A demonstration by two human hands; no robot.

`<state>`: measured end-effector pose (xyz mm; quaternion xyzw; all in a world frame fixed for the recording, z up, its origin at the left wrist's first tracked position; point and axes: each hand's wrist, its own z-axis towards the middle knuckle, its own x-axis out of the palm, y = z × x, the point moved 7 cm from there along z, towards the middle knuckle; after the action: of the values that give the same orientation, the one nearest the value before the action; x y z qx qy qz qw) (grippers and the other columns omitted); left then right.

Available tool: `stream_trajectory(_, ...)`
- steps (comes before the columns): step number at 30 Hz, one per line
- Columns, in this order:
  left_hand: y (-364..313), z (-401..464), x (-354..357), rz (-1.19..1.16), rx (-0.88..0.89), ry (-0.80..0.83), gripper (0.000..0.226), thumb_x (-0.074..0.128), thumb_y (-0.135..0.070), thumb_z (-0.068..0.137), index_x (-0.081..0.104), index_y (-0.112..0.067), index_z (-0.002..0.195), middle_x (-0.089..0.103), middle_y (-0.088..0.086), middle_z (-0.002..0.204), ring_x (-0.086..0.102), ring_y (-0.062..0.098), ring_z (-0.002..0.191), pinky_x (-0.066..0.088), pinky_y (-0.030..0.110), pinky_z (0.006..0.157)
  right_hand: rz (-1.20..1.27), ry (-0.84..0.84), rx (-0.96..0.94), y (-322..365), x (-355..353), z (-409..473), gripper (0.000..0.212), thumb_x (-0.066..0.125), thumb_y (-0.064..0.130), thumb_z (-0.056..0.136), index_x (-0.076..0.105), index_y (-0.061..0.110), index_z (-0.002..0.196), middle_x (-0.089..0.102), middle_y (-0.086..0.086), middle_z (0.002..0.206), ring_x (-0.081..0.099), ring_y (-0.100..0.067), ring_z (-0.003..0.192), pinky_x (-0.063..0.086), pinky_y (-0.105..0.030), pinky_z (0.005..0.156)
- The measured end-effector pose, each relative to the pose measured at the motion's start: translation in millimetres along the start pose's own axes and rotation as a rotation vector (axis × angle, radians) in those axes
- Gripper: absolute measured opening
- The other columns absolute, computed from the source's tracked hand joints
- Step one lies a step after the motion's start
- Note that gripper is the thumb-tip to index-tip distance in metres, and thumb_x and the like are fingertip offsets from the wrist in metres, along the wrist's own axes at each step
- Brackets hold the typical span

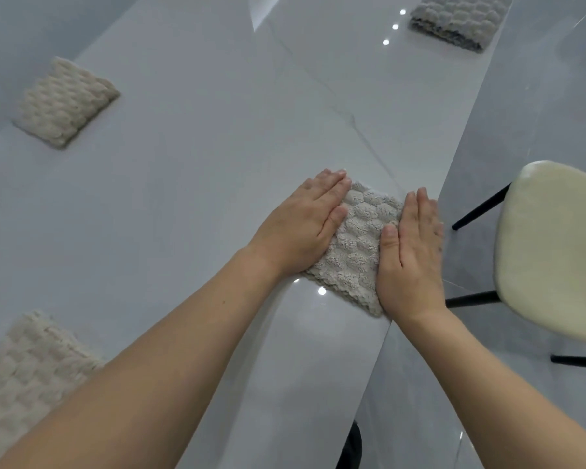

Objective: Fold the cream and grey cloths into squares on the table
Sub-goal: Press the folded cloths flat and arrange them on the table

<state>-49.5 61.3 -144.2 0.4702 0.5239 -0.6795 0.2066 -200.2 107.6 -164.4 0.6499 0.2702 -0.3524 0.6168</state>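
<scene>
My forearms: both bare, entering from the bottom edge of the frame and reaching up toward the centre right, the left one crossing the frame on a long diagonal.
Nearest cream cloth (27, 363): lower left of the frame, folded, lying on the white table (190, 137), partly hidden by my left forearm.
My left hand (301, 225): flat, palm down, fingers straight and close together, pointing to the upper right; it presses on the left edge of the folded cloth, thumb resting on the nubby surface.
My right hand (411, 252): flat as well, fingers straight and together, pointing up the frame; it presses on the cloth's right edge, thumb laid on the fabric.
Folded cloth (356, 245): centre right of the frame, pale beige-grey, bobbled, a square lying between my two hands at the table's right edge.
Chair (552, 252): right of the frame, cream seat on black legs, beside the table.
Second cream cloth (65, 103): upper left, a folded square on the table, well apart from my hands.
Grey cloth (460, 18): top right, folded, at the table's far end.
</scene>
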Motion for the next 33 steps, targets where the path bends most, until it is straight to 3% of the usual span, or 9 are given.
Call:
stream_trajectory(9, 13.8, -4.7, -1.1, 0.169, -0.006, 0.03, 0.054, 0.02, -0.04, 0.105, 0.02, -0.021, 0.156, 0.018, -0.006, 0.163, 0.007, 0.009, 0.15, -0.001, 0.03, 0.122, -0.163, 0.073, -0.034, -4.0, -1.7, 1.5, 0.066, 0.009, 0.043, 0.097, -0.001, 0.013, 0.155, -0.007, 0.001, 0.162, -0.012, -0.012, 0.148, -0.012, -0.034, 0.119)
stream_trajectory(19, 30.4, -12.6, -6.5, 0.226, -0.035, 0.027, 0.052, 0.021, -0.04, 0.106, 0.021, -0.024, 0.155, 0.018, -0.009, 0.162, 0.006, 0.008, 0.15, -0.001, 0.029, 0.122, -0.195, 0.089, -0.035, -4.5, -1.7, 1.8, 0.066, 0.008, 0.042, 0.096, -0.002, 0.012, 0.154, -0.008, -0.001, 0.162, -0.013, -0.014, 0.148, -0.012, -0.035, 0.119)
stream_trajectory(25, 37.1, -18.7, -11.3, 0.197, -0.107, -0.028, 0.052, 0.023, -0.035, 0.105, 0.025, -0.019, 0.155, 0.022, -0.006, 0.161, 0.011, 0.009, 0.15, 0.002, 0.028, 0.122, -0.294, 0.168, -0.17, -19.0, -8.1, 4.2, 0.069, -0.002, 0.047, 0.093, -0.001, 0.015, 0.154, -0.006, 0.001, 0.162, -0.012, -0.012, 0.148, -0.013, -0.035, 0.119)
stream_trajectory(27, 43.9, -27.0, -16.4, 0.118, -0.289, -0.154, 0.051, 0.027, -0.027, 0.104, 0.027, -0.015, 0.154, 0.024, 0.0, 0.161, 0.014, 0.013, 0.15, 0.0, 0.026, 0.121, -0.319, 0.184, -0.181, -34.6, -21.2, 10.0, 0.068, 0.0, 0.046, 0.094, 0.005, 0.016, 0.155, -0.003, 0.001, 0.163, -0.009, -0.013, 0.149, -0.011, -0.035, 0.119)
stream_trajectory(29, 48.4, -49.8, -26.5, -0.089, -0.611, -0.403, 0.05, 0.028, -0.022, 0.105, 0.027, -0.011, 0.153, 0.024, 0.004, 0.161, 0.015, 0.016, 0.15, 0.001, 0.027, 0.122, -0.301, 0.189, -0.194, -46.2, -38.9, 20.3, 0.066, 0.007, 0.043, 0.095, 0.013, 0.016, 0.155, 0.003, -0.001, 0.163, -0.003, -0.014, 0.149, -0.007, -0.035, 0.12)
stream_trajectory(31, 39.5, -86.8, -31.7, -0.327, -0.909, -0.75, 0.049, 0.028, -0.023, 0.106, 0.027, -0.012, 0.154, 0.024, 0.002, 0.161, 0.015, 0.013, 0.149, 0.007, 0.031, 0.122, -0.136, 0.23, -0.27, -39.0, -52.7, 37.8, 0.063, 0.015, 0.04, 0.096, 0.019, 0.014, 0.154, 0.008, 0.0, 0.162, 0.002, -0.01, 0.149, -0.002, -0.031, 0.121)
stream_trajectory(33, 8.0, -106.6, -25.8, -0.47, -0.98, -0.98, 0.049, 0.027, -0.025, 0.106, 0.026, -0.014, 0.154, 0.023, -0.002, 0.162, 0.013, 0.008, 0.149, 0.009, 0.03, 0.122, 0.12, 0.357, -0.363, -14.2, -56.6, 55.4, 0.055, 0.022, 0.036, 0.102, 0.021, 0.017, 0.153, 0.011, 0.007, 0.161, 0.004, 0.0, 0.146, 0.002, -0.021, 0.119)
